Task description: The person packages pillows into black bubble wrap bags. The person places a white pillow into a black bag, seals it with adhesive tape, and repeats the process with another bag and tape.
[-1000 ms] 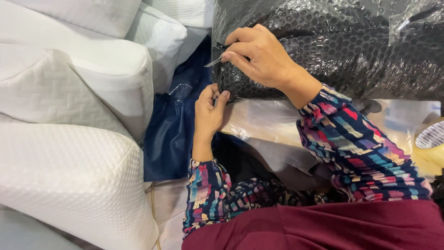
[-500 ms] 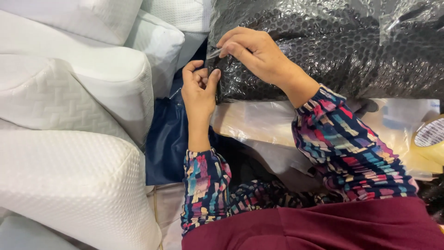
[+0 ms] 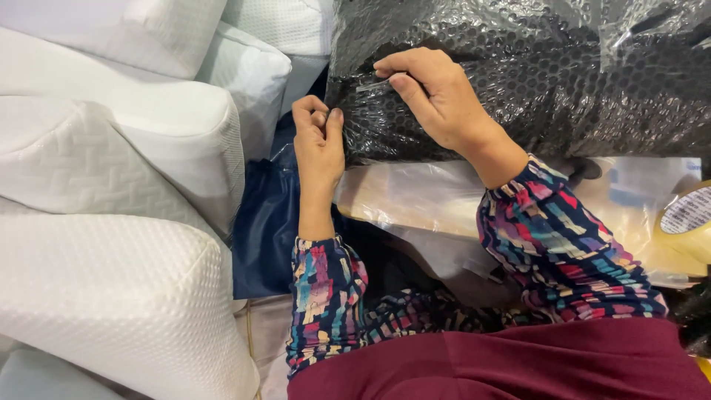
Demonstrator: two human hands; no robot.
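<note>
— Up at 12 o'clock, what is that dark thing?
— A black bundle (image 3: 533,81) in bubble wrap. The right hand (image 3: 437,96) rests on it, fingers pinching a thin clear strip (image 3: 372,85).
— And the left hand (image 3: 318,141)?
— At the bundle's 9 o'clock edge, fingers pinched together on the wrap. White pillows (image 3: 111,178) sit further out at 9.
</note>
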